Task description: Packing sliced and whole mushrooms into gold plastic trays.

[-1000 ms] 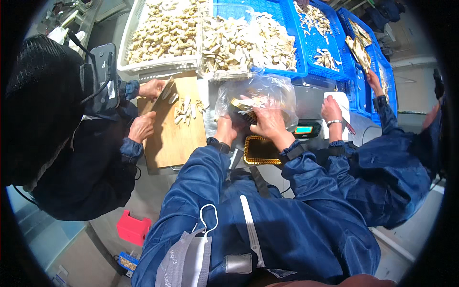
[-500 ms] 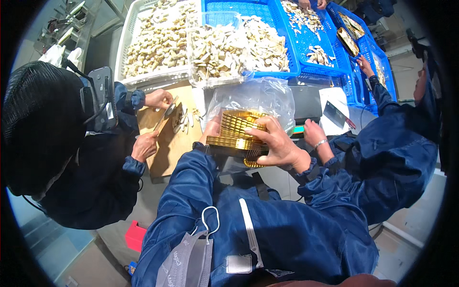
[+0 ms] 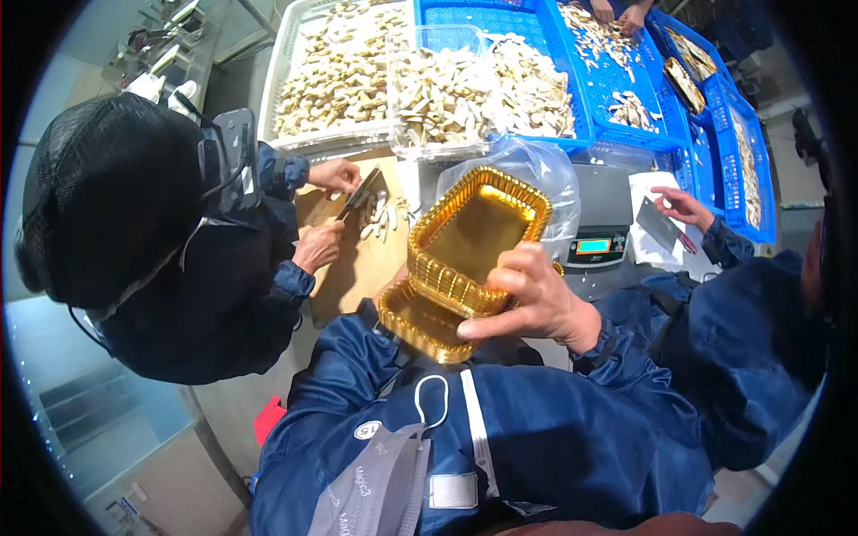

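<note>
The right hand (image 3: 536, 299) pinches the near right corner of a stack of gold plastic trays (image 3: 478, 228), fingers over the rim and thumb stretched along the lower wall. The stack tilts, its shiny interior facing up, and reaches forward and leftward from the grip. Another gold tray (image 3: 427, 323) sits partly beneath it, just left of the thumb. The left hand (image 3: 396, 279) is almost wholly hidden behind the trays, so its grip cannot be told.

Behind the stack lies a crumpled clear plastic bag (image 3: 556, 192), beside a digital scale (image 3: 597, 252) with a lit display. Right of the scale, a broad-bladed knife (image 3: 660, 230) lies on a white sheet (image 3: 641, 188), near a co-worker's open hand (image 3: 684, 207).

On the left, another co-worker in a black hairnet holds a knife (image 3: 362, 189) over mushroom slices (image 3: 386, 217) on a wooden cutting board (image 3: 344, 286). Along the far side stand a white crate (image 3: 268, 112) of mushroom pieces, a clear bin (image 3: 442, 150) of slices and several blue crates (image 3: 583, 89). A red plastic object (image 3: 268, 418) rests low at the left.
</note>
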Demonstrator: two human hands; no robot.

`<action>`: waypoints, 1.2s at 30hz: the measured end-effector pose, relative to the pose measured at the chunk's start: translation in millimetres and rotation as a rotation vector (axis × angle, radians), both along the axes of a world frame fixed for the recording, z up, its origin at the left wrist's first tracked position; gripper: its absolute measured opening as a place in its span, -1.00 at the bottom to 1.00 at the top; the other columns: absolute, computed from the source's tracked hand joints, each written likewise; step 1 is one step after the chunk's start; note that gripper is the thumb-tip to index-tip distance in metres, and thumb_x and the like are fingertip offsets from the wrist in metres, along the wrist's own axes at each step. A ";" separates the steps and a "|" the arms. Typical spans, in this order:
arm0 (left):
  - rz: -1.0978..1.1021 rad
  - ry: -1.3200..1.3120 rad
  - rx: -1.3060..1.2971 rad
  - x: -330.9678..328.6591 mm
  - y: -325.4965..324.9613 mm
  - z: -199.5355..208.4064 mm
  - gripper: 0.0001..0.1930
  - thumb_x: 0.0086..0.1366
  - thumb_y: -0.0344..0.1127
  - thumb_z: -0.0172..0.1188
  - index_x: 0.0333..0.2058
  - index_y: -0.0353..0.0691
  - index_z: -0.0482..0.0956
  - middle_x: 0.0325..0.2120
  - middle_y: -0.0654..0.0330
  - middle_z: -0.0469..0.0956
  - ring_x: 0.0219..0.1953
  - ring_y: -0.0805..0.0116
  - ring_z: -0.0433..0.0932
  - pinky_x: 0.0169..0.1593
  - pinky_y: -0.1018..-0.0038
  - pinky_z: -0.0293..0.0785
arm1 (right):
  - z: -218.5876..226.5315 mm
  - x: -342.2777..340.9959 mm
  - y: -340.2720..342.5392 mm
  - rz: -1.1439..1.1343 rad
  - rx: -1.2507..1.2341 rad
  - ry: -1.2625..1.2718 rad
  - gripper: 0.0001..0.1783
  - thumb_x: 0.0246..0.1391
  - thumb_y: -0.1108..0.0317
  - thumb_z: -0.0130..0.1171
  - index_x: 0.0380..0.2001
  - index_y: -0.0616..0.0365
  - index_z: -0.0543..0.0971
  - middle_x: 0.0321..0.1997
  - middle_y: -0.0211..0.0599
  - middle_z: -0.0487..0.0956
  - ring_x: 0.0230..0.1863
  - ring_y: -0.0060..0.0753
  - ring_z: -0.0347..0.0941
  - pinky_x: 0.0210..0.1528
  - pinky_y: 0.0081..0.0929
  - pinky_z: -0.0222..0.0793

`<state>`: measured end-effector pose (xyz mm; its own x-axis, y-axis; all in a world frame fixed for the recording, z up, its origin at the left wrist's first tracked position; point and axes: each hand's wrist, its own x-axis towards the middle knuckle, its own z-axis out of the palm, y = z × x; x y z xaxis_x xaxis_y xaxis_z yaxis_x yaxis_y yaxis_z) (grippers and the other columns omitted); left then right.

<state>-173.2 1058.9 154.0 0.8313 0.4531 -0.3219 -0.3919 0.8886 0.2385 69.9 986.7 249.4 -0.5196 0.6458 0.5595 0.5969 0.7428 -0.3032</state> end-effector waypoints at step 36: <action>0.534 -0.117 -0.025 -232.5 -276.7 18.6 -0.33 0.50 0.19 -0.15 0.37 -0.17 0.23 0.26 0.02 0.39 0.26 0.11 0.43 0.33 0.16 0.36 | -0.9 -296.4 -57.5 0.458 -1.306 0.239 -0.34 0.16 0.03 0.37 0.21 0.19 0.47 -0.27 -0.54 0.55 -0.33 -0.72 0.39 -0.28 -0.66 0.36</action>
